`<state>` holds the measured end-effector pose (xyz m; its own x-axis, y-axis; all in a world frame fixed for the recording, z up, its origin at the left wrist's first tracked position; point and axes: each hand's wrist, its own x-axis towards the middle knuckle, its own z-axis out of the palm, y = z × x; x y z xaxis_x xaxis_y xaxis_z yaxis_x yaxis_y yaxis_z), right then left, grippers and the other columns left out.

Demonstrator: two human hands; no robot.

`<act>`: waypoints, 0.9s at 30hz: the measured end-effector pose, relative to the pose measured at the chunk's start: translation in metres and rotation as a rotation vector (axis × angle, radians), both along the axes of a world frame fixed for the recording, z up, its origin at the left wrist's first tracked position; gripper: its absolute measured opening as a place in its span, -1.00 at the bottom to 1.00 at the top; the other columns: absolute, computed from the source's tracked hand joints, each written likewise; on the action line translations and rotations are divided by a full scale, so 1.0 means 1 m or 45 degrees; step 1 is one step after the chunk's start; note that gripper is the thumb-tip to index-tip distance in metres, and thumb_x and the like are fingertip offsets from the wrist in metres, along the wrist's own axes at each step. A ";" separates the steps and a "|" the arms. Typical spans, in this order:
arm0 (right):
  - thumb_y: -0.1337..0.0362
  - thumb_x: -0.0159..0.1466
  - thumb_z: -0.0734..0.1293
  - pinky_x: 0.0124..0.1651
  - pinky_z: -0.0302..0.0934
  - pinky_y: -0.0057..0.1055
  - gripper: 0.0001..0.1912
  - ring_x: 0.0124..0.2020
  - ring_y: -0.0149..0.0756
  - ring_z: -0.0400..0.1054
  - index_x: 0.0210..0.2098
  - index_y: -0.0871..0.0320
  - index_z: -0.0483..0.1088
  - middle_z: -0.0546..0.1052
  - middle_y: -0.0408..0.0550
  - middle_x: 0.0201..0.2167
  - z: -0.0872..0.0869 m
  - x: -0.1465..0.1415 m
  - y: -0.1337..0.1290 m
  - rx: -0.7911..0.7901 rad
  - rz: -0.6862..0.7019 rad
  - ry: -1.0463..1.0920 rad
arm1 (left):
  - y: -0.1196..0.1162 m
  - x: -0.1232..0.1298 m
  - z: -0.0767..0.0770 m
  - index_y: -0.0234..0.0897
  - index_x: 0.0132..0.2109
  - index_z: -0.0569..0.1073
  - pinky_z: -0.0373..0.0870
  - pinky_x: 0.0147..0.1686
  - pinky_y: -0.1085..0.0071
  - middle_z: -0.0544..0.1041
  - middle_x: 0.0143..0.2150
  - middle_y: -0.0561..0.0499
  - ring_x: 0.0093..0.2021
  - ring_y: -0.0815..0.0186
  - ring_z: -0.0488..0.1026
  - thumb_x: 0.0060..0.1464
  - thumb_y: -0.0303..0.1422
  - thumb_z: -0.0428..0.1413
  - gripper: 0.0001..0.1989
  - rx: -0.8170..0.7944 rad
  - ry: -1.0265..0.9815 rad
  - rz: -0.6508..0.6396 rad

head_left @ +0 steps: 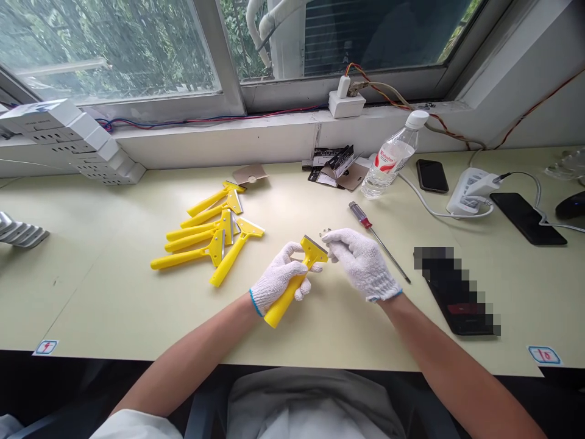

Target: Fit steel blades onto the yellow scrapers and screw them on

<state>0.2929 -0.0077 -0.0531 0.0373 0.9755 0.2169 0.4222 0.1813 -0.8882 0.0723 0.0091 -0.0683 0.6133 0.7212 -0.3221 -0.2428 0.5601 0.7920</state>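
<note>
My left hand (pixel 284 275), in a white knit glove, is wrapped round a yellow scraper (pixel 286 302), its wide head tilted up and to the right. My gloved right hand (pixel 363 262) is just right of the scraper head, thumb and fingertips pinched together; whatever they hold is too small to make out. A few tiny metal screws (pixel 325 232) lie on the table beyond my right fingertips. Several more yellow scrapers (pixel 194 257) lie in a loose group to the left. A screwdriver (pixel 381 244) with a clear and red handle rests behind and right of my right hand.
A water bottle (pixel 388 160) stands at the back, beside crumpled black packaging (pixel 338 167). Phones (pixel 432 176), a white power strip (pixel 470 192) and cables are at the right. A brown card piece (pixel 250 174) lies behind the scrapers. White boxes (pixel 77 143) are stacked back left.
</note>
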 end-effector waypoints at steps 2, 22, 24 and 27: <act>0.17 0.50 0.30 -0.08 0.49 -0.25 -0.79 -0.30 -0.22 0.60 -0.07 0.07 0.57 0.67 -0.05 -0.21 -0.006 -0.007 -0.002 -0.002 0.019 0.064 | -0.001 0.002 0.000 -0.11 0.05 0.24 0.36 -0.61 0.50 0.66 0.00 -0.05 -0.58 0.43 0.49 0.16 -0.35 0.28 -0.58 -0.014 -0.009 -0.020; 0.25 0.45 0.32 -0.02 0.49 -0.22 -0.83 -0.17 -0.17 0.63 -0.09 0.05 0.58 0.71 -0.03 -0.14 -0.017 -0.011 0.000 0.061 0.027 -0.052 | 0.000 0.001 0.002 -0.14 0.05 0.27 0.38 -0.59 0.49 0.67 0.01 -0.09 -0.56 0.42 0.51 0.13 -0.35 0.30 -0.57 -0.010 0.038 0.014; 0.26 0.44 0.32 -0.01 0.48 -0.23 -0.85 -0.16 -0.16 0.62 -0.11 0.06 0.56 0.71 -0.02 -0.14 -0.016 -0.011 0.001 0.055 0.024 -0.066 | 0.000 0.001 0.003 -0.15 0.04 0.27 0.39 -0.59 0.49 0.67 0.02 -0.10 -0.55 0.42 0.51 0.13 -0.36 0.29 -0.58 -0.013 0.028 0.000; 0.28 0.42 0.31 -0.04 0.45 -0.25 -0.88 -0.19 -0.18 0.59 -0.17 0.08 0.51 0.68 -0.02 -0.20 -0.015 -0.011 0.004 0.054 0.036 -0.102 | 0.000 0.000 0.002 -0.15 0.03 0.27 0.39 -0.59 0.48 0.66 0.04 -0.11 -0.55 0.42 0.52 0.14 -0.36 0.29 -0.59 -0.011 0.025 -0.015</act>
